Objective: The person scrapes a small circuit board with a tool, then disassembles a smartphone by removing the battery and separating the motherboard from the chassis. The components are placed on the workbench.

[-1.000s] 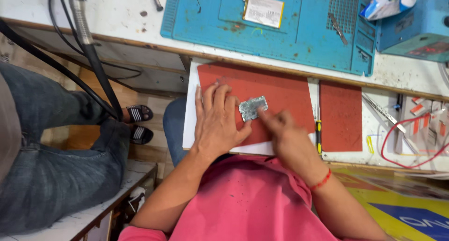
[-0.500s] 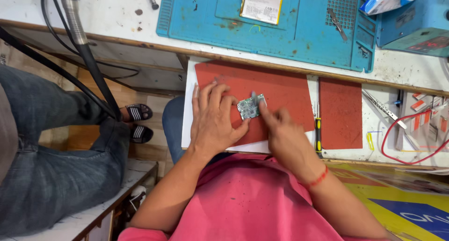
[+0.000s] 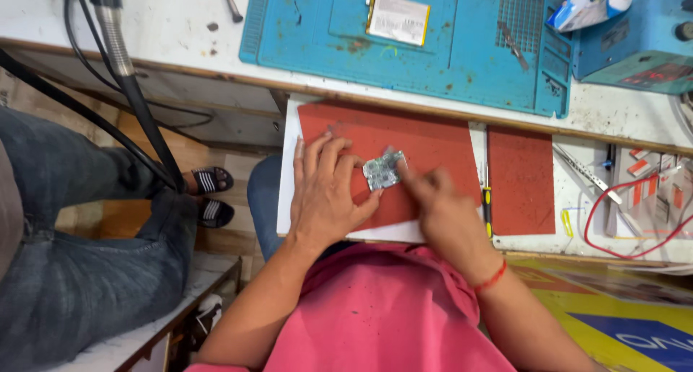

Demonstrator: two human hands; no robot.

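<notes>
two hands meet over one small circuit board (image 3: 382, 171) on a red mat (image 3: 426, 145). far left, another person's leg in jeans (image 3: 79, 271) and a sandalled foot (image 3: 209, 178) show beside a black hose (image 3: 137, 105) that hangs off the worktop (image 3: 173, 33). next, the left hand (image 3: 326, 191) lies flat on the mat, its fingers (image 3: 328, 155) spread wide and straight, the thumb touching the board's lower left edge so the board is pinned rather than gripped. the board sits on the mat, tilted, between both hands. the right hand (image 3: 440, 202) comes in from the right, blurred, its fingers (image 3: 411, 176) bunched narrow with tips against the board's right edge; whether they pinch anything i cannot tell. a red thread (image 3: 489, 278) circles that wrist. just beside the mat lies a yellow-handled tool (image 3: 487, 202), then a second, smaller red mat (image 3: 521, 181). above, a blue mat (image 3: 469, 47) carries a flat battery (image 3: 398, 18). far right, a red wire (image 3: 635, 220) loops over the worktop near tweezers (image 3: 586, 173).
</notes>
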